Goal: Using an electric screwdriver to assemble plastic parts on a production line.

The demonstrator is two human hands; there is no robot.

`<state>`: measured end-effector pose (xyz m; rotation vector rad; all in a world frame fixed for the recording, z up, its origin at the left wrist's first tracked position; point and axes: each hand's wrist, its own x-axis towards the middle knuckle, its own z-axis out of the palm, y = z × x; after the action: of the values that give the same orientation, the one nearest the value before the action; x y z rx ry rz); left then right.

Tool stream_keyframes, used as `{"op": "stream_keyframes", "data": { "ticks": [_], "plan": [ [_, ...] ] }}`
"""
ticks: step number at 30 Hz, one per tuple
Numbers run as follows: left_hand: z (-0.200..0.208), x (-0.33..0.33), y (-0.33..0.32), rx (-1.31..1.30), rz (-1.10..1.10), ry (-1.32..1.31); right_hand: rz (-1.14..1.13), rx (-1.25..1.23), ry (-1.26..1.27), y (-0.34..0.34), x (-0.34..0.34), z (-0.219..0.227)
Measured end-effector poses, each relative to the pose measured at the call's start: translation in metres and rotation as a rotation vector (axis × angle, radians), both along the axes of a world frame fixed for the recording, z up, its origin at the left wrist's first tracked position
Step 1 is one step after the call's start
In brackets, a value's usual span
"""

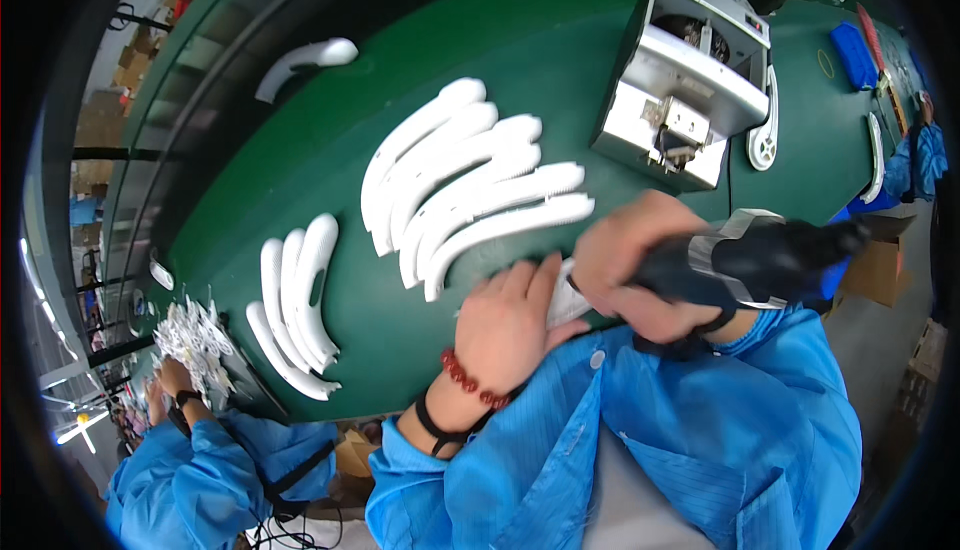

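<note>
My right hand (640,265) is closed round a black electric screwdriver (765,268) with a silvery band about its body. The tool lies almost level, its tip end toward my left hand. My left hand (503,325), with a red bead bracelet at the wrist, grips a white plastic piece (567,302) against the green table between thumb and fingers. Both hands hide most of that piece, and the screwdriver's tip is not visible. Just beyond my hands, several curved white plastic shells (470,185) lie side by side.
More curved shells (300,295) lie at left, and a single one (305,62) lies farther back. A silver-grey machine (690,70) stands at the back right. At left, a co-worker's hands (170,385) are by a heap of small white parts (195,345). A cardboard box (878,268) is at right.
</note>
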<state>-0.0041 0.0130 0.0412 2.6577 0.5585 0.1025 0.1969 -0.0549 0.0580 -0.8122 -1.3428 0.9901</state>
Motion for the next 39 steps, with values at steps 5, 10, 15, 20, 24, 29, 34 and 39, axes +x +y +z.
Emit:
{"op": "stream_keyframes", "data": {
  "ticks": [5,10,15,20,24,29,34,39],
  "plan": [
    [0.091,0.017,0.058,0.137,-0.008,0.021,-0.107,0.348,0.62,-0.023,0.042,0.032],
    [0.057,0.146,0.199,0.377,-0.054,-0.255,-0.12,0.027,0.726,-0.024,0.04,-0.009],
    [0.001,0.244,0.271,0.126,-0.005,0.28,0.077,-0.139,0.711,-0.023,0.042,-0.025],
    [-0.031,0.318,0.336,0.61,0.21,-0.031,0.107,-0.165,0.767,-0.018,0.056,-0.027],
    [-0.012,0.332,0.338,0.445,0.209,0.546,0.131,-0.218,0.893,-0.02,0.059,-0.023],
    [0.0,0.304,0.346,0.528,0.241,0.566,0.168,-0.14,0.757,-0.018,0.062,-0.022],
    [0.029,0.202,0.379,0.341,0.123,0.202,0.142,-0.098,0.693,-0.021,0.06,-0.023],
    [0.039,0.061,0.371,0.082,0.055,0.107,0.121,-0.13,0.612,-0.023,0.05,-0.021]
  ]
}}
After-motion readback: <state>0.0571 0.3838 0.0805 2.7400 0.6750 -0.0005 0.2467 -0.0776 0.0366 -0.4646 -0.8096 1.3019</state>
